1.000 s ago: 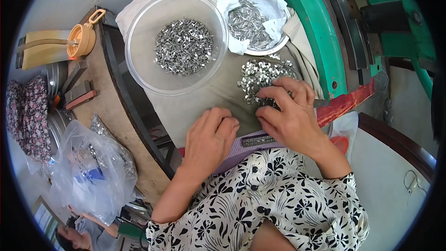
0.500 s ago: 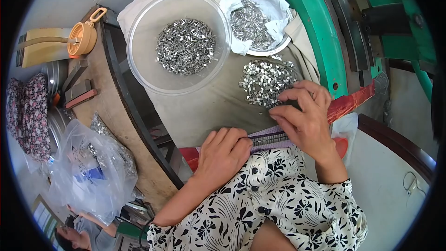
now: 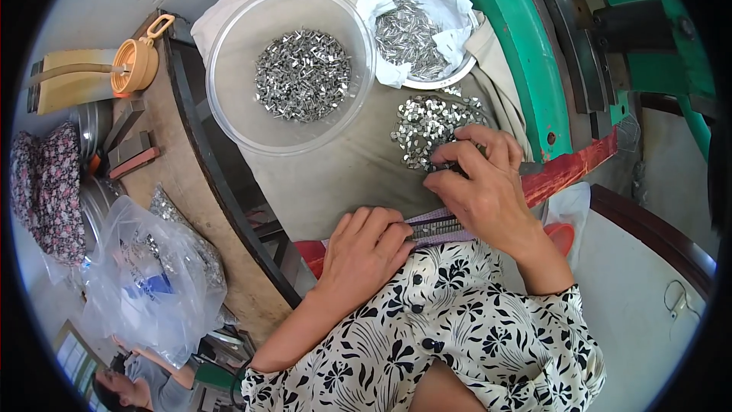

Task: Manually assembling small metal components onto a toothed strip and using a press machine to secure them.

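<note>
Small shiny metal pieces (image 3: 424,128) lie in a loose pile on the cloth. At the pile's near right edge is my right hand (image 3: 482,183), its fingers bent and the thumb and index tips apart; no piece shows between them. Close to my body lies a narrow strip with a row of small metal pieces (image 3: 438,227), edged in purple. My left hand (image 3: 364,248) has its fingers curled over the strip's left end, hiding that part.
A big clear plastic bowl (image 3: 221,111) holds many metal bits. Behind the pile, a paper-lined metal bowl (image 3: 463,72) holds slim silvery pieces. A green machine (image 3: 518,53) stands right. A plastic bag (image 3: 145,282) lies on the wooden bench (image 3: 179,183) at left, with another person beyond.
My right hand has moved left and a little nearer, along the pile's edge, its index and thumb tips now closer together. My left hand stays at the strip.
</note>
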Available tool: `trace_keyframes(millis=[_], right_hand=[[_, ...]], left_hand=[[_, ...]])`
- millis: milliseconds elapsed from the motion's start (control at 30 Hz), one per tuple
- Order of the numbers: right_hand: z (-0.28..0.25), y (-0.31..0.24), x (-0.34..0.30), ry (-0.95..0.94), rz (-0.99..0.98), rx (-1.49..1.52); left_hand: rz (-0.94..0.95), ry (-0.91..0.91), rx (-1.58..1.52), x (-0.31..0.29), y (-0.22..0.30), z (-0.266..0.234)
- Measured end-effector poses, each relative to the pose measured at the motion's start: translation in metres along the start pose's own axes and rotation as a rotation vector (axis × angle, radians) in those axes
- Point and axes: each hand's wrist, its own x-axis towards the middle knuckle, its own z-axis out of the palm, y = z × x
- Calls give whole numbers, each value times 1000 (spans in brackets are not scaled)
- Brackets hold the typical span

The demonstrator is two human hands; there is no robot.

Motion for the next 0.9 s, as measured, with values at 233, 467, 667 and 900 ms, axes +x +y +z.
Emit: trace_keyframes(millis=[233, 467, 667, 900], right_hand=[[-2, 1, -4, 7, -2, 7], [14, -22, -42, 113, -29, 138], [12, -22, -46, 100, -3, 134], [12, -5, -13, 149, 125, -50]], left_hand=[[-17, 3, -30, -2, -1, -1], [-83, 136, -188, 8, -3, -6], [-135, 268, -88, 33, -7, -11], [-93, 236, 91, 57, -9, 0]])
